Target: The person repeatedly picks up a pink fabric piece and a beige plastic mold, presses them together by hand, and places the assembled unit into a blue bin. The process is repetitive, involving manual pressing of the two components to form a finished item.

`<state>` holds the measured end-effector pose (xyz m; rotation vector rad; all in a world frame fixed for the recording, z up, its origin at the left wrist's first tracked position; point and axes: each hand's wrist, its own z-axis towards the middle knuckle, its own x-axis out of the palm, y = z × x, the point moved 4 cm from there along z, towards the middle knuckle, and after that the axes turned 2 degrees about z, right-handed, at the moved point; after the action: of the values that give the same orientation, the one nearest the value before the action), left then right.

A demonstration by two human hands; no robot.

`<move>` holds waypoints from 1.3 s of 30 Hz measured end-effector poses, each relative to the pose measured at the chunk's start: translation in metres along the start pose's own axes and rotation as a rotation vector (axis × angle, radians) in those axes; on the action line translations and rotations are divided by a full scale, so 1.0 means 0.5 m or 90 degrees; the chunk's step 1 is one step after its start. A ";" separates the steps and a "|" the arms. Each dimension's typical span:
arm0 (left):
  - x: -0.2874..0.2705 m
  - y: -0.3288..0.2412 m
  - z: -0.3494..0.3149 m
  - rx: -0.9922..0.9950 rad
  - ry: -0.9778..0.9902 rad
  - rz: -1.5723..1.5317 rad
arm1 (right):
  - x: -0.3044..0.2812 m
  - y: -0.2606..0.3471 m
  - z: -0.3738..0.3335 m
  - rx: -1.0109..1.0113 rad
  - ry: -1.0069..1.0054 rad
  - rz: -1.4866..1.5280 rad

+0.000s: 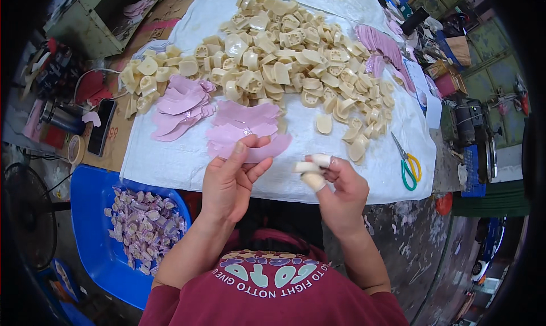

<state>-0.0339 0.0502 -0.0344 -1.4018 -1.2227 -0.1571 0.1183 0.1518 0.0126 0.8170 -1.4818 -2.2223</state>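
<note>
Left grip (pixel 232 175) pinched, right grip (pixel 345 193) curled

Before the heaped pieces (pixel 278 56), stacked sheets (pixel 242 123) lie left of scissors (pixel 405 156).

smooth pink pieces (pixel 242 114) (blue tub (pixel 88 229): plastic)

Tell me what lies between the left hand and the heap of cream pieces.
A pink stack on the white cloth, in the head view.
</note>
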 end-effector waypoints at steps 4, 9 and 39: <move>0.026 -0.009 -0.018 0.006 0.031 0.010 | 0.047 0.049 0.018 -0.266 0.038 -0.098; 0.038 -0.029 -0.033 0.005 0.072 0.033 | 0.055 0.058 0.023 -0.317 0.031 -0.108; 0.014 -0.035 -0.012 -0.093 0.146 0.284 | 0.050 0.077 0.059 -0.301 0.176 -0.389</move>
<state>-0.0399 0.0448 -0.0165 -1.6983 -0.7000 -0.0936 0.0790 0.1436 0.0495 1.4654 -0.5754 -2.5721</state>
